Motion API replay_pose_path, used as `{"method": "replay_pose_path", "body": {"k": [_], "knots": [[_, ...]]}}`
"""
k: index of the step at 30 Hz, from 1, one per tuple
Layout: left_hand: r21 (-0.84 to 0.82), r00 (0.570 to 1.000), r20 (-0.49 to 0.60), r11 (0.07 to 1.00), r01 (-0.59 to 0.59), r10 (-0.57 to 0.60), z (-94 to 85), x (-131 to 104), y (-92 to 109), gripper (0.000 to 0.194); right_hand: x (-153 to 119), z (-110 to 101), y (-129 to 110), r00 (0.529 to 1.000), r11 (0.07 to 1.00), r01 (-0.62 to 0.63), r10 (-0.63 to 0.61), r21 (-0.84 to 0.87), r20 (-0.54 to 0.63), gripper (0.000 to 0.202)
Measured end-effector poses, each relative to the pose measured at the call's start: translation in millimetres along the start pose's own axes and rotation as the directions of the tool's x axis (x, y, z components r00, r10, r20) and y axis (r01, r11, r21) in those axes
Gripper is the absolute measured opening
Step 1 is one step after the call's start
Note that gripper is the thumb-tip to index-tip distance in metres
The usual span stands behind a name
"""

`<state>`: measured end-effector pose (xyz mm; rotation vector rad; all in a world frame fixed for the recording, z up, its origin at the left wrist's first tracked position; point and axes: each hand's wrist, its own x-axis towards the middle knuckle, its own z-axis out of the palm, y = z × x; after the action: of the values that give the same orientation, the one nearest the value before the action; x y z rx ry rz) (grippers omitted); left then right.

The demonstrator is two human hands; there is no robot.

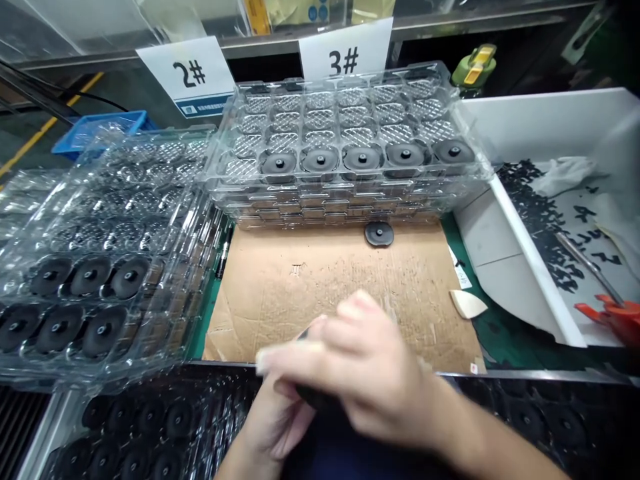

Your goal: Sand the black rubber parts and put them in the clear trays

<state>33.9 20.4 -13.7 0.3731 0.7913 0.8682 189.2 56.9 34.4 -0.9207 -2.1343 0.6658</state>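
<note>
Close together at the front edge of the work mat, my two hands meet around a dark rounded piece (316, 399), mostly covered by fingers. My left hand (283, 423) is underneath, its fingers closed on this piece. Over it lies my right hand (367, 370), blurred by motion, with curled fingers pressed against the piece; anything pinched in them is hidden. A black rounded plastic cap (379, 234) with a small central stub lies on the cardboard (270, 280) beyond my hands. Behind it, a stack of clear blister trays (325, 190) carries several similar caps in its front row.
More clear trays with black caps (90, 277) stand at left, others below the bench edge. At right, a white bin (530, 267) contains small black scraps, a white glove (567, 175) and a red-handled tool (613, 310). A cream wedge (467, 304) lies beside the cardboard.
</note>
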Motion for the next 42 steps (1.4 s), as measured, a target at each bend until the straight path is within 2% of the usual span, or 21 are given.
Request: {"method": "replay_pose_path", "body": {"k": [2,4,5,6,7,11,13,16,18,19,20,22,24,25,27,30,32,35,39,40,42], "knots": [[-0.070,0.999,0.042,0.997,0.017,-0.014,0.3,1,0,0.057,-5,-2,18,0.966,0.972,-0.221,0.229,0.080,-0.122,0.028],[-0.165,0.994,0.100,0.985,0.047,-0.030,0.3,1,2,0.058,-17,-1,37,0.857,0.881,-0.449,0.472,0.146,-0.209,0.027],[-0.207,0.992,0.124,0.977,0.060,-0.034,-0.1,2,4,0.058,-25,1,46,0.810,0.837,-0.524,0.547,0.157,-0.214,0.026],[-0.237,0.990,0.139,0.969,0.070,-0.037,-0.8,2,5,0.058,-35,6,53,0.786,0.809,-0.569,0.587,0.147,-0.191,0.027],[-0.255,0.989,0.144,0.964,0.072,-0.036,-1.8,3,5,0.057,-47,14,58,0.786,0.801,-0.586,0.598,0.124,-0.153,0.027],[-0.295,0.990,0.137,0.952,0.085,-0.046,-5.5,5,5,0.055,-86,46,69,0.836,0.836,-0.548,0.548,0.037,0.010,0.029],[-0.308,0.988,0.142,0.946,0.097,-0.055,-6.2,6,4,0.054,-92,50,70,0.831,0.830,-0.557,0.557,0.030,0.014,0.028],[-0.308,0.989,0.138,0.947,0.095,-0.054,-5.5,6,3,0.053,-76,34,57,0.793,0.798,-0.602,0.603,0.039,-0.083,0.027],[-0.282,0.993,0.115,0.957,0.069,-0.038,-4.1,7,2,0.052,-54,22,34,0.774,0.799,-0.597,0.598,0.076,-0.209,0.027],[-0.266,0.994,0.104,0.963,0.054,-0.027,-3.4,8,2,0.051,-42,18,19,0.784,0.829,-0.552,0.552,0.088,-0.284,0.028],[-0.252,0.995,0.095,0.967,0.041,-0.018,-3.0,9,3,0.049,-31,16,4,0.817,0.872,-0.484,0.479,0.070,-0.321,0.030],[-0.236,0.997,0.076,0.971,0.024,-0.006,-3.8,11,5,0.042,-13,17,-20,0.924,0.969,-0.246,0.241,0.021,-0.296,0.034],[-0.225,0.998,0.051,0.974,-0.016,0.028,-7.4,12,9,0.041,-6,17,-28,0.980,0.993,-0.107,0.114,0.047,-0.161,0.034],[-0.215,0.998,0.032,0.975,-0.051,0.059,-9.8,12,12,0.043,-8,16,-26,0.989,0.991,-0.114,0.120,0.077,-0.087,0.032],[-0.190,0.993,-0.019,0.974,-0.122,0.121,-14.4,10,16,0.048,-18,12,-8,0.968,0.962,-0.250,0.251,0.107,0.001,0.028],[-0.209,0.989,-0.022,0.966,-0.150,0.149,-15.9,6,16,0.051,-43,14,36,0.881,0.888,-0.456,0.459,0.058,-0.113,0.025],[-0.257,0.988,0.042,0.957,-0.132,0.148,-12.8,5,14,0.052,-60,25,64,0.869,0.876,-0.481,0.473,-0.027,-0.147,0.026],[-0.327,0.983,0.139,0.942,-0.069,0.121,-5.9,4,11,0.049,-76,44,88,0.889,0.880,-0.455,0.441,-0.137,-0.121,0.031],[-0.323,0.975,0.201,0.946,-0.021,0.091,-1.1,2,10,0.047,-77,48,84,0.870,0.864,-0.477,0.439,-0.162,-0.222,0.036],[-0.280,0.973,0.196,0.958,-0.061,0.119,-1.3,1,9,0.046,-76,45,78,0.866,0.863,-0.480,0.438,-0.155,-0.241,0.035],[-0.061,0.951,0.182,0.968,-0.242,0.249,-2.9,1,8,0.049,-75,39,67,0.863,0.868,-0.479,0.437,-0.132,-0.254,0.031]]}}
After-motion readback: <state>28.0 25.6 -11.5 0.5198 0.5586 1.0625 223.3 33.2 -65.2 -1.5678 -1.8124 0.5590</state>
